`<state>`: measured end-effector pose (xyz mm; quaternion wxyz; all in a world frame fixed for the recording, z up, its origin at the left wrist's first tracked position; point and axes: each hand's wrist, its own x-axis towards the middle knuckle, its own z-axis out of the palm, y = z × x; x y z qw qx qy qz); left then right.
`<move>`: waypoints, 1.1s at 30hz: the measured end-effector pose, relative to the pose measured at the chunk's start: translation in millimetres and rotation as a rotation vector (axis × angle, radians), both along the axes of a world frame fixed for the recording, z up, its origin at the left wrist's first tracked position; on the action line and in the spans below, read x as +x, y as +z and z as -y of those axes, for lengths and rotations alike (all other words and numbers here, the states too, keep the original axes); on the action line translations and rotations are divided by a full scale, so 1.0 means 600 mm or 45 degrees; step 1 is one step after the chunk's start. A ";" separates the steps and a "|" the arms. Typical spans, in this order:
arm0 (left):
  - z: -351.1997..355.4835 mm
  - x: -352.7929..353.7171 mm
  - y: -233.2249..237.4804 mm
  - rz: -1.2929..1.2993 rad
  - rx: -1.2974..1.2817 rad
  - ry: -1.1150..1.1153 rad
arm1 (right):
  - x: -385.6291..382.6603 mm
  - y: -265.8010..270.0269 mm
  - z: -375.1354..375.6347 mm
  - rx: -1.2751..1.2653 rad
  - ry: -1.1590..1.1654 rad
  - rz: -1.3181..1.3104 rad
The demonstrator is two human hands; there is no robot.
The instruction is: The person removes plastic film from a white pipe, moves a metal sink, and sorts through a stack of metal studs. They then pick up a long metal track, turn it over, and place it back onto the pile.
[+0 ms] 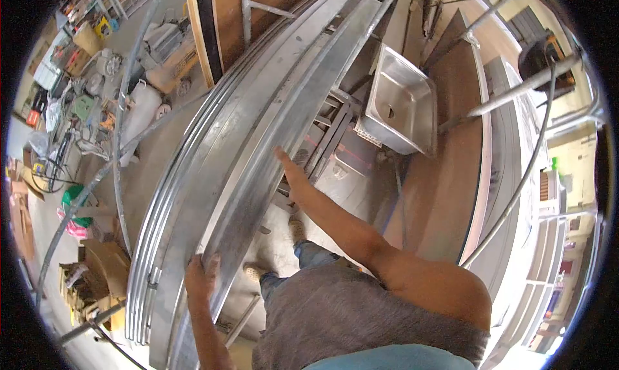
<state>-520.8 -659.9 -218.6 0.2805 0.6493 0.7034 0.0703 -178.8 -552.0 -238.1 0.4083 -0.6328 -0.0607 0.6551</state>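
Long grey metal channels (pixel 248 196) lie side by side in front of me, running from bottom left to the far top. My left hand (pixel 202 276) is closed around the edge of one channel near its closer end. Farther along the same stack, my right hand (pixel 289 173) grips the right-hand edge, with only part of its fingers showing. Thinner shiny metal strips (pixel 169 196) lie against the left side of the stack.
A stainless steel sink (pixel 403 99) stands at the right beside a brown board (pixel 445 183). Scaffold tubes (pixel 525 89) cross on both sides. Tools and clutter (pixel 97 93) cover the floor at left, with a cardboard box (pixel 106 270) lower down. My feet (pixel 255 271) are beside the stack.
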 end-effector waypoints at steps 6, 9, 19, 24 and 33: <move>-0.065 0.103 0.029 -0.107 -0.218 -0.016 | 0.094 -0.061 -0.069 -0.007 0.078 0.144; -0.079 0.137 0.006 0.055 0.016 0.023 | 0.131 -0.024 -0.104 0.141 0.010 0.255; 0.064 0.032 0.067 -0.383 -0.048 -0.027 | 0.302 -0.061 -0.288 0.559 -0.386 0.263; 0.159 -0.099 0.053 -0.531 -0.159 0.126 | 0.272 -0.047 -0.240 0.569 -0.422 0.041; 0.121 -0.041 0.022 -0.304 0.297 -0.074 | -0.081 -0.091 0.153 0.390 0.810 0.025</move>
